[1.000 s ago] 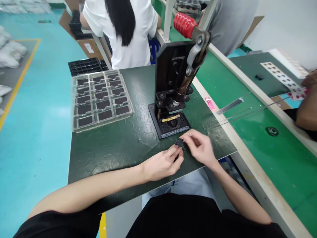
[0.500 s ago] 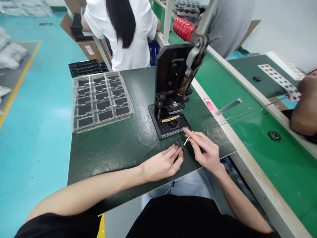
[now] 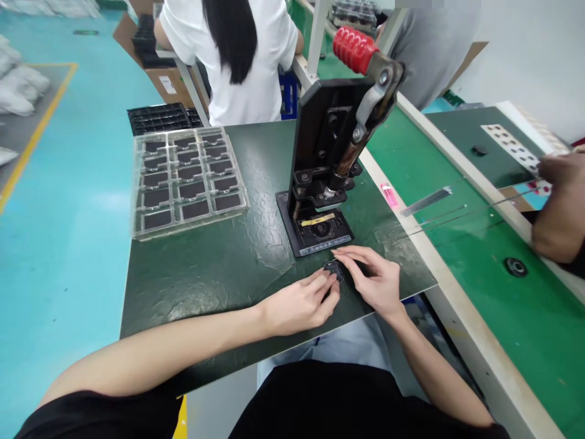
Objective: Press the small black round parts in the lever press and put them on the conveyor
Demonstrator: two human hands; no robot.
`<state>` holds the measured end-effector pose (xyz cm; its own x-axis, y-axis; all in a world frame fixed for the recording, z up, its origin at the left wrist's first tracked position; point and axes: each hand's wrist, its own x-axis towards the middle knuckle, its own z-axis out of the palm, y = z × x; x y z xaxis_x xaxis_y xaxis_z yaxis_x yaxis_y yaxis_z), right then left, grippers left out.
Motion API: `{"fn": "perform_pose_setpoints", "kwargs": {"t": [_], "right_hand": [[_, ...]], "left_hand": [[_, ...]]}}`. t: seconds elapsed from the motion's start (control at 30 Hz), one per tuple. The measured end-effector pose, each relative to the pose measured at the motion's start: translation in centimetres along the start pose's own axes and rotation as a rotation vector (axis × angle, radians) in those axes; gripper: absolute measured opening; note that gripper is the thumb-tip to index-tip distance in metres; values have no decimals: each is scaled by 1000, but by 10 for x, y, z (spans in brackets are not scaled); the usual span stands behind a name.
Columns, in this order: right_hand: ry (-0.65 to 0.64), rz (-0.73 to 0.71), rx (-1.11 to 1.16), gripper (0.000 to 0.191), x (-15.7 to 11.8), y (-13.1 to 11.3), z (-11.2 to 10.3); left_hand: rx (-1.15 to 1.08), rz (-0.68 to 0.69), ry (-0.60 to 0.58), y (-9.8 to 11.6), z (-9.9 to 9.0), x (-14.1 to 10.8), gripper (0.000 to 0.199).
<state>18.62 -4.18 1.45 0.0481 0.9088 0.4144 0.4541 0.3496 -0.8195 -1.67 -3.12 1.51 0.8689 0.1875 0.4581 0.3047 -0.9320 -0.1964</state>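
Just in front of the hand press, my left hand [image 3: 305, 305] grips a small round black part [image 3: 336, 271] at its left side, with the fingers closed on its edge. My right hand [image 3: 375, 281] is at the part's upper right, thumb and forefinger pinched together over its far rim. Whatever lies in that pinch is too small or hidden to make out. The black hand press [image 3: 307, 140] stands upright, its red handle [image 3: 355, 50] raised. A yellow strip [image 3: 319, 220] lies across the press base, behind a round recess [image 3: 322, 229].
To the left, a clear tray [image 3: 189, 183] holds dark rectangular pieces. Black trays [image 3: 159, 117] lie behind it. A green conveyor [image 3: 484, 244] on the right carries thin rods [image 3: 427, 201] and a black ring [image 3: 516, 267]. Co-workers sit ahead and at right.
A thin white stick showed in my right hand earlier; now it cannot be seen. That hand has shifted slightly left, its fingertips at the part's far rim. My left hand keeps its hold.
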Motion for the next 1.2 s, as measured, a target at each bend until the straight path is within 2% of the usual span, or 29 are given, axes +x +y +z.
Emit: {"fn": "perform_pose_setpoints", "kwargs": {"t": [0.4,0.67,0.93,1.2], "right_hand": [[-20,-77,-67,15,-4,0,-3],[-4,-76,-96,9,-3,1,-2],[-49,-205,-143,14,1,-7,-2],[-102,-174,-160,13,5,-5,-3]], "left_hand": [[-16,12,-12,-1,-1,0,28],[-17,-5,-8,0,0,0,29],[-11,5,-21,-1,-2,1,29],[-18,-15,3,-1,0,0,29]]}}
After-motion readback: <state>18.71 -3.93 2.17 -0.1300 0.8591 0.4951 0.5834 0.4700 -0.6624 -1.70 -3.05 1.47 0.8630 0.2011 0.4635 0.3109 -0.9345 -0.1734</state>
